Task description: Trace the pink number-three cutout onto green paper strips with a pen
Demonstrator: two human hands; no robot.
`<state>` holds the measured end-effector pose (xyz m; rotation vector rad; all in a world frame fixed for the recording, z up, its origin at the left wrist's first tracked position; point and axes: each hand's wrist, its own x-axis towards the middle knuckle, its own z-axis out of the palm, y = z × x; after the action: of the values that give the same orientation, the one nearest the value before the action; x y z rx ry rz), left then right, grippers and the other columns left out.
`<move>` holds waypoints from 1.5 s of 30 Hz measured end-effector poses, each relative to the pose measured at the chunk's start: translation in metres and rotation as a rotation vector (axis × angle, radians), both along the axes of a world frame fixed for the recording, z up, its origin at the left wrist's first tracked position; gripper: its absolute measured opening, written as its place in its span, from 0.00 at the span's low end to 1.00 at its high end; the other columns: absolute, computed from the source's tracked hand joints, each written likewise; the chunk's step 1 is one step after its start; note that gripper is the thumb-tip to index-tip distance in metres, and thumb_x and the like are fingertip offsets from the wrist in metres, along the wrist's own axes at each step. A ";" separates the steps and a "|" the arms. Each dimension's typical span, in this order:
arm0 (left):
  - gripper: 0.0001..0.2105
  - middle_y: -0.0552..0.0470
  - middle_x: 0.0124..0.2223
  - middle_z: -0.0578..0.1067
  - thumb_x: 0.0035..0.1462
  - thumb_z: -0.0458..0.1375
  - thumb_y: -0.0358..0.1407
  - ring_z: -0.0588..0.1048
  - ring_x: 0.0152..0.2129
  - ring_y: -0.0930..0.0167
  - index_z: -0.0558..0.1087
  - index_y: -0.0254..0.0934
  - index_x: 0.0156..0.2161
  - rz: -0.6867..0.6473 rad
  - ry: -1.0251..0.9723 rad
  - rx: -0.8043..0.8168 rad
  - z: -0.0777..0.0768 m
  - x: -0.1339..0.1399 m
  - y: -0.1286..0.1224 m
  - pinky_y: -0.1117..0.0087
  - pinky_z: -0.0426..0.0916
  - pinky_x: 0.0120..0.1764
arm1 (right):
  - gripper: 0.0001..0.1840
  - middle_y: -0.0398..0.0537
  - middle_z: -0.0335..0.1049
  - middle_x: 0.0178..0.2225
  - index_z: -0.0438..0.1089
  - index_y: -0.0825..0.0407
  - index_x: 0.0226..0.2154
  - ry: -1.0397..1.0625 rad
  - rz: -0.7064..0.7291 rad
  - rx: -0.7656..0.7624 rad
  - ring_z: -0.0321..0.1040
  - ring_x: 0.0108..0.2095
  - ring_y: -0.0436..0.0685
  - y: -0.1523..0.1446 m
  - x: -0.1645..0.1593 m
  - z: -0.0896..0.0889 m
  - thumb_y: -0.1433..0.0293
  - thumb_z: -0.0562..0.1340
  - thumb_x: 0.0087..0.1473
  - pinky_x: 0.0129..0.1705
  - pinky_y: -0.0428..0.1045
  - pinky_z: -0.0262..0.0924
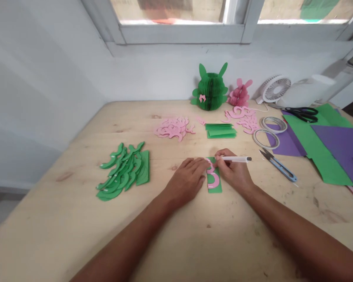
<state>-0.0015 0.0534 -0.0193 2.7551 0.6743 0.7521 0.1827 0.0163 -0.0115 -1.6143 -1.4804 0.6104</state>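
Note:
My right hand (234, 172) is closed round a white pen (237, 158), its tip end at the upper part of a small green paper strip (217, 187). On that strip lies a pink curved paper cutout (214, 181), shaped like a 3. My left hand (190, 178) rests flat with its fingertips on the cutout's left edge, partly covering it. To the left is a heap of curved green paper cutouts (120, 178), beside a green paper piece (146, 166). Folded green strips (221, 131) sit just beyond my hands.
Pink cutouts (173, 128) lie farther back. A green paper honeycomb figure (211, 94) and a smaller pink one (239, 94) stand by the wall. At right are tape rolls (266, 140), blue thread snips (281, 166), black scissors (304, 113), purple paper (341, 149) and a white fan (276, 89).

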 end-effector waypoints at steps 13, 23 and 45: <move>0.10 0.42 0.53 0.72 0.59 0.48 0.25 0.68 0.53 0.65 0.68 0.34 0.42 -0.008 -0.027 -0.091 0.002 -0.002 0.000 0.56 0.62 0.57 | 0.06 0.44 0.74 0.25 0.65 0.50 0.33 -0.002 -0.004 -0.012 0.71 0.27 0.53 0.000 0.000 0.000 0.66 0.55 0.57 0.28 0.46 0.60; 0.08 0.43 0.53 0.72 0.60 0.48 0.25 0.69 0.53 0.66 0.68 0.35 0.38 -0.013 -0.031 -0.081 0.003 -0.001 0.001 0.57 0.62 0.56 | 0.06 0.43 0.73 0.25 0.66 0.50 0.33 -0.006 -0.012 0.001 0.71 0.26 0.53 -0.001 0.000 -0.001 0.67 0.55 0.57 0.29 0.46 0.61; 0.08 0.44 0.52 0.73 0.60 0.48 0.26 0.69 0.53 0.66 0.69 0.37 0.39 -0.031 -0.035 -0.081 0.003 -0.002 0.002 0.57 0.63 0.55 | 0.06 0.43 0.73 0.24 0.67 0.50 0.33 -0.010 -0.051 0.042 0.68 0.23 0.52 0.000 0.000 0.001 0.67 0.56 0.56 0.26 0.45 0.59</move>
<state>-0.0031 0.0554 -0.0161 2.6665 0.6395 0.7481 0.1826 0.0162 -0.0105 -1.6199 -1.4457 0.5402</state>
